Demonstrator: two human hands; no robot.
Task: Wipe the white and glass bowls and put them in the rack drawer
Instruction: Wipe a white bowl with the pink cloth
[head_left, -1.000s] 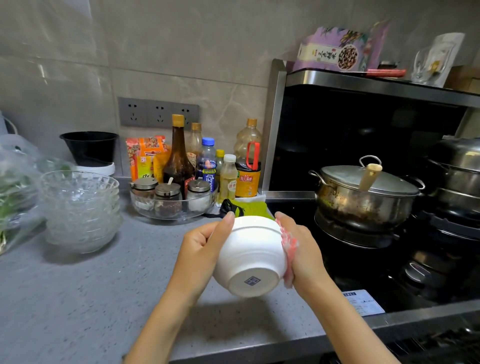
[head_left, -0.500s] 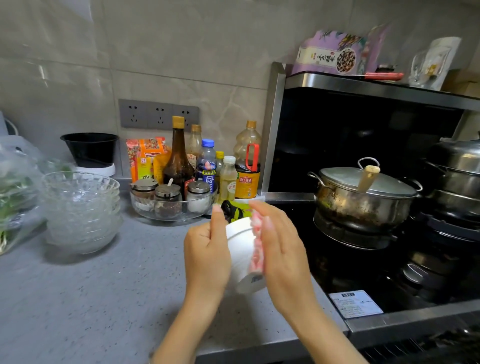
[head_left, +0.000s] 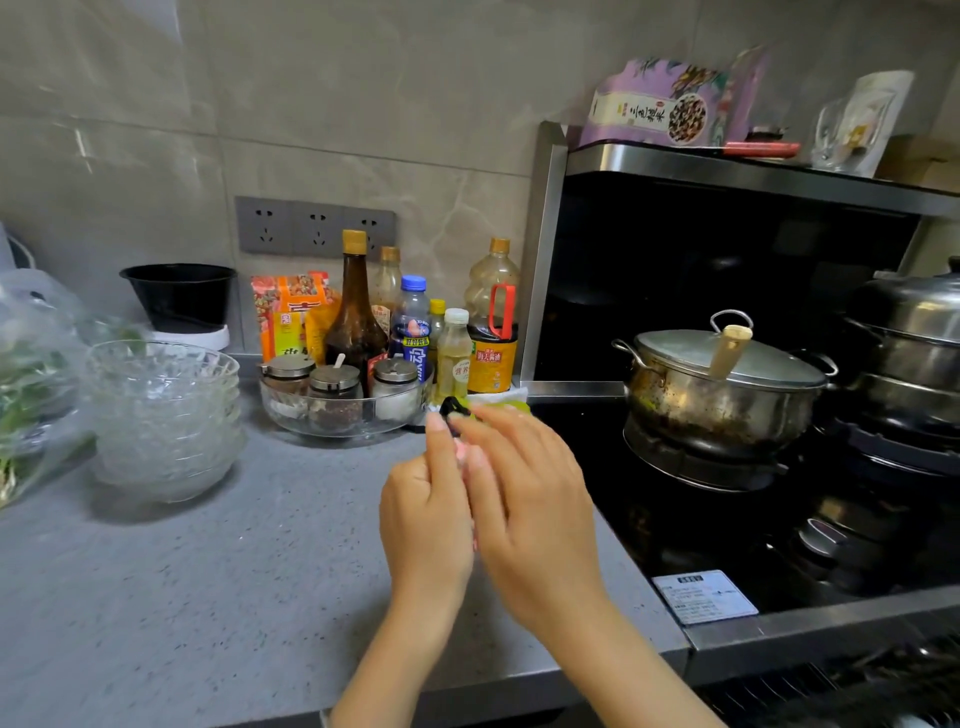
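My left hand (head_left: 426, 519) and my right hand (head_left: 535, 514) are close together above the counter's front edge, backs toward me. The white bowl is held between them and is almost wholly hidden. My left hand grips it, thumb up. My right hand holds a pink cloth (head_left: 460, 451) against the bowl; only a blurred pink strip shows between the hands. A stack of several glass bowls (head_left: 161, 415) stands on the grey counter (head_left: 208, 597) at the left, apart from both hands. No rack drawer is in view.
Behind the hands stand a glass tray of spice jars (head_left: 337, 400) and sauce bottles (head_left: 356, 312). A lidded steel pot (head_left: 722, 395) sits on the black stove (head_left: 701, 530) at the right, with a steamer (head_left: 914, 343) beyond. A bag of greens (head_left: 31, 384) lies far left.
The bowl turned from base-toward-me to edge-on and is now hidden between the hands. My right hand swept with the cloth from the bowl's right side over toward my left hand.
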